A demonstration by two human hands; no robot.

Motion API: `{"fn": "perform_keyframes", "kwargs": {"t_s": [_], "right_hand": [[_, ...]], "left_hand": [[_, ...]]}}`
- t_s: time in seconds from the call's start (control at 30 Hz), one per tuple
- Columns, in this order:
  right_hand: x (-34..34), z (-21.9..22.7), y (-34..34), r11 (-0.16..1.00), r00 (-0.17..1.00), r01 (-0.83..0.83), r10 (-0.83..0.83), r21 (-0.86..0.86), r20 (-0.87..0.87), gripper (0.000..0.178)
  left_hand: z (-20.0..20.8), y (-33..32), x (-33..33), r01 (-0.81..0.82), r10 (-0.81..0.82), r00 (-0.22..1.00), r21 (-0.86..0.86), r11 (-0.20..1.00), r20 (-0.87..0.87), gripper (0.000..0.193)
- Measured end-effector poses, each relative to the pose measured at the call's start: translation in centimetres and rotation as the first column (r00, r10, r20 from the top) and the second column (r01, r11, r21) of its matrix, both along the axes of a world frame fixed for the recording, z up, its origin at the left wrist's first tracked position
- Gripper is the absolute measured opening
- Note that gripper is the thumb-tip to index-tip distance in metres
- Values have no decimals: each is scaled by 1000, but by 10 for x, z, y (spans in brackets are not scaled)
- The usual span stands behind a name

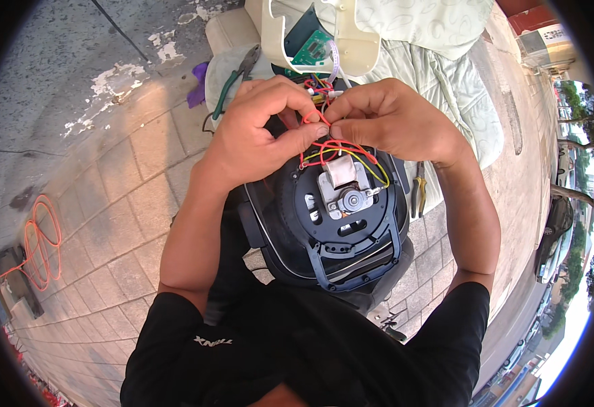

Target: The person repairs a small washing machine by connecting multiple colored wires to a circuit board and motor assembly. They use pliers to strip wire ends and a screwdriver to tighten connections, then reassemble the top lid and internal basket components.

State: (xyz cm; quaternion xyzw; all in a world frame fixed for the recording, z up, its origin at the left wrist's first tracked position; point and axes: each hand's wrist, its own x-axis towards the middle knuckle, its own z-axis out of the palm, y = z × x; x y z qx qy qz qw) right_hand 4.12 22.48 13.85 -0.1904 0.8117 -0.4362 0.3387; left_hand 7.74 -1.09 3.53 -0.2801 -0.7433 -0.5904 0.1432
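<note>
My left hand (260, 129) and my right hand (395, 119) meet above a black, opened-up appliance (290, 224). Thumb and forefinger of each hand are pinched together on thin red wire (314, 119), their tips almost touching. The exact wire ends are hidden by my fingers. Below them, more red wires and a yellow wire (378, 169) loop over a small motor (351, 198) fixed on the appliance's round black plate. Past my fingers, a bundle of wires leads toward a green circuit board (314, 49) inside a cream plastic housing (273, 27).
Green-handled pliers (229, 85) lie left of the housing on a pale quilted cloth (439, 88). Yellow-and-black-handled pliers (418, 190) rest right of the appliance. A purple cloth (197, 85) lies at the left. An orange cable (41, 241) is coiled on the paving (107, 271).
</note>
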Motion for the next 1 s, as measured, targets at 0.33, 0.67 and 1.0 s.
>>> {"fn": "perform_keyframes", "kwargs": {"t_s": [0.33, 0.67, 1.0], "right_hand": [[-2, 3, 3, 1000, 999, 12, -13, 15, 52, 19], [7, -6, 0, 999, 999, 38, -39, -21, -24, 17], [17, -4, -4, 977, 981, 191, -192, -97, 2, 16]], "left_hand": [[0, 4, 3, -44, 41, 996, 38, 998, 85, 16], [15, -5, 5, 79, -88, 967, 45, 996, 241, 20], [15, 10, 13, 54, -122, 925, 194, 980, 361, 28]]}}
